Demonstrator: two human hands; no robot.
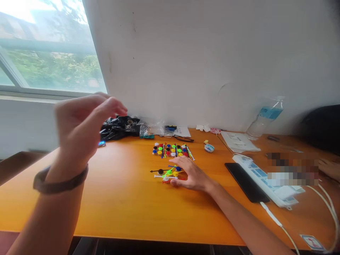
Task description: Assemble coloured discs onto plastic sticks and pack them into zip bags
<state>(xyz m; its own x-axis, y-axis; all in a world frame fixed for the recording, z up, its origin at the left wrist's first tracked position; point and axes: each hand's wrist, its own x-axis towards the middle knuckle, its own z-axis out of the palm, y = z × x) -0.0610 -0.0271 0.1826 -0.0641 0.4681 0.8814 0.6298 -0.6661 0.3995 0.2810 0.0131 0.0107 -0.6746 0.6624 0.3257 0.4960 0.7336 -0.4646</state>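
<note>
My left hand (90, 124) is raised at the left, well above the table, with a dark band on the wrist. Its fingers are curled closed, and nothing shows in them. My right hand (192, 174) rests at a loose pile of plastic spinner arrows, thumb and fingers apart around its right side. In this pile are a black arrow (160, 171), a white arrow (166, 177), a blue arrow (178, 168) and a yellow arrow (175, 174), plus green and red ones. Behind them, coloured round caps (168, 149) stand in rows between bundles of thin arrow sticks (190, 153).
Along the wall lie a black plastic bag (122, 128), clear wrappers and papers (239, 141). A small round container (209, 148) sits right of the caps. Farther right are a phone (247, 182), a power strip (265, 180), cables, a bottle (265, 118) and another person's hand (329, 169).
</note>
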